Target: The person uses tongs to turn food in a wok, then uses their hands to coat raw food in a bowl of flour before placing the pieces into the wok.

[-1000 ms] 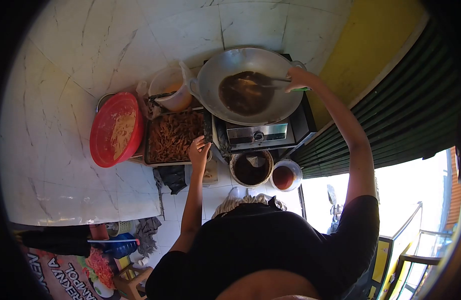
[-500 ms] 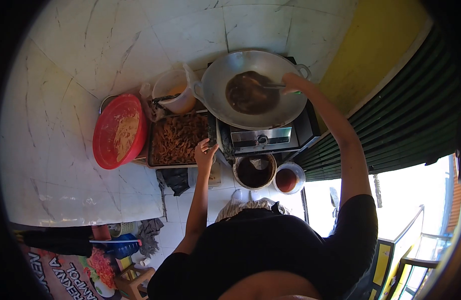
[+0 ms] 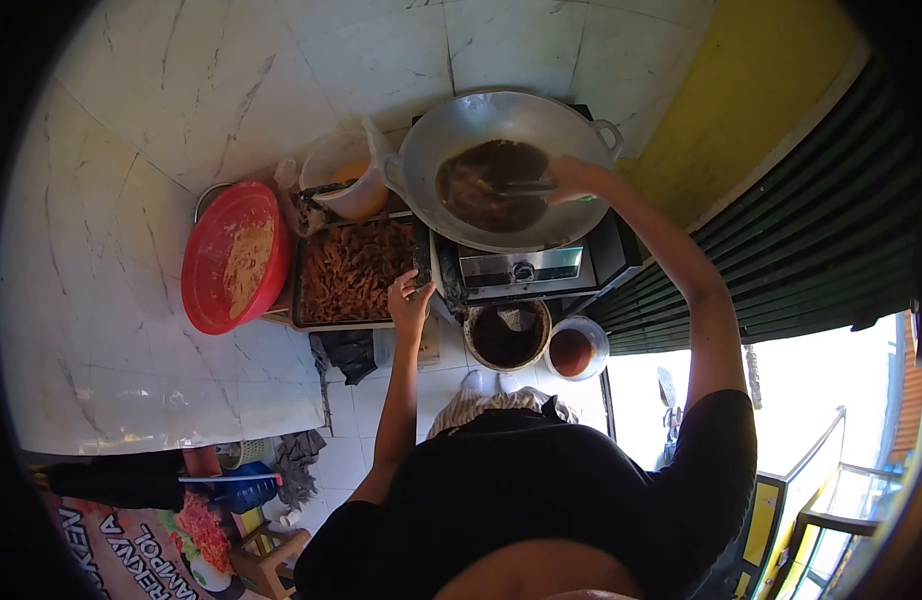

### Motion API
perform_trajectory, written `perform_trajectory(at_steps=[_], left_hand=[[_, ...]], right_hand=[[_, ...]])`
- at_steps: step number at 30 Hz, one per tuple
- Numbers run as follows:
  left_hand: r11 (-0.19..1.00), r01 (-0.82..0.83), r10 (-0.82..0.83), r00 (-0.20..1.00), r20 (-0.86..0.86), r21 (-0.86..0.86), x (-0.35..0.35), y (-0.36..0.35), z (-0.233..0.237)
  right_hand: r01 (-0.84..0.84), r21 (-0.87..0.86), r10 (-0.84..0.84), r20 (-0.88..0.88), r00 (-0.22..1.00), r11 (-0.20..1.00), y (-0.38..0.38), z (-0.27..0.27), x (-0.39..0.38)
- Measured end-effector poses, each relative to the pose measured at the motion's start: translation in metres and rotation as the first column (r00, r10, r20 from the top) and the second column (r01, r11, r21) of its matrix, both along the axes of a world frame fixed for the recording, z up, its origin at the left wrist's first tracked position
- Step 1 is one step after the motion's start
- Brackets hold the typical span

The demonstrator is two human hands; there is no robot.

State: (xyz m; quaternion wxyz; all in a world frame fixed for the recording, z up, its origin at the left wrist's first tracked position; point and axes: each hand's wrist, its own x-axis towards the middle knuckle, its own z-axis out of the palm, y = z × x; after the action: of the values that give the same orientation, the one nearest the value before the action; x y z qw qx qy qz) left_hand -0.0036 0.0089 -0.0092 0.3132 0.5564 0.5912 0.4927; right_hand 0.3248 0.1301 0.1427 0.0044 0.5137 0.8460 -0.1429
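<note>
A large metal wok with two loop handles holds dark brown oil. My right hand is over the wok's right side, closed around metal tongs whose tips reach into the oil. The tong tips are blurred. My left hand rests at the front right corner of a tray, fingers apart and touching the edge. Brown fried pieces fill that tray, left of the wok.
The wok sits on a gas stove. Left stand a red basin with flour-like powder and a clear tub with orange liquid. Below the stove are a dark-filled bucket and a smaller tub. A green corrugated shutter borders the right.
My right hand and the tongs have moved slightly left and down over the oil. My left hand stays at the tray corner. The whole view has shifted slightly.
</note>
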Motion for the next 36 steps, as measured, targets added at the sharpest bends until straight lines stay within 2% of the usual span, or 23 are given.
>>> perform_trajectory(at_steps=[2, 5, 12, 18, 20, 23, 27, 29, 33, 35, 36], left_hand=[[1.0, 0.002, -0.002, 1.0, 0.013, 0.005, 0.0, 0.001, -0.003], [1.0, 0.007, -0.008, 1.0, 0.03, 0.017, -0.002, 0.004, -0.012], [1.0, 0.007, -0.006, 0.998, 0.063, -0.014, -0.002, 0.004, -0.012], [1.0, 0.016, -0.015, 0.998, 0.069, -0.021, -0.002, 0.003, -0.011], [1.0, 0.008, -0.006, 0.998, 0.063, -0.026, -0.002, 0.003, -0.011], [1.0, 0.005, -0.003, 0.998, 0.067, -0.018, -0.002, 0.004, -0.011], [0.999, 0.028, -0.024, 0.995, 0.093, -0.035, -0.004, 0.005, -0.012], [0.999, 0.018, -0.015, 0.996, 0.091, -0.036, -0.003, 0.003, -0.01], [0.999, 0.029, -0.027, 0.995, 0.1, -0.024, -0.004, 0.005, -0.012], [1.0, 0.026, -0.025, 0.996, 0.09, -0.008, -0.003, 0.004, -0.013], [1.0, 0.022, -0.022, 0.997, 0.078, 0.008, -0.003, 0.004, -0.013]], right_hand=[[0.001, 0.004, -0.001, -0.054, 0.999, 1.0, -0.004, -0.002, 0.003], [0.03, -0.056, -0.03, 0.001, 1.0, 0.998, -0.013, 0.009, 0.001], [0.024, -0.047, -0.024, -0.01, 1.0, 0.999, -0.015, 0.02, 0.01], [-0.008, 0.018, 0.008, -0.024, 1.0, 1.0, -0.011, 0.018, 0.007], [0.085, 0.047, -0.086, 0.029, 0.996, 0.995, -0.01, 0.013, -0.001], [0.071, 0.033, -0.075, 0.119, 0.99, 0.997, -0.001, 0.006, -0.004], [0.053, 0.084, -0.059, 0.067, 0.996, 0.995, 0.003, 0.003, 0.003], [0.113, -0.061, -0.118, -0.076, 0.99, 0.992, 0.004, 0.009, 0.009], [0.151, -0.141, -0.168, -0.124, 0.978, 0.979, 0.016, 0.004, 0.028], [0.232, -0.298, -0.29, -0.168, 0.942, 0.926, 0.011, 0.016, 0.031], [0.234, -0.298, -0.292, -0.168, 0.942, 0.926, 0.012, 0.016, 0.035]])
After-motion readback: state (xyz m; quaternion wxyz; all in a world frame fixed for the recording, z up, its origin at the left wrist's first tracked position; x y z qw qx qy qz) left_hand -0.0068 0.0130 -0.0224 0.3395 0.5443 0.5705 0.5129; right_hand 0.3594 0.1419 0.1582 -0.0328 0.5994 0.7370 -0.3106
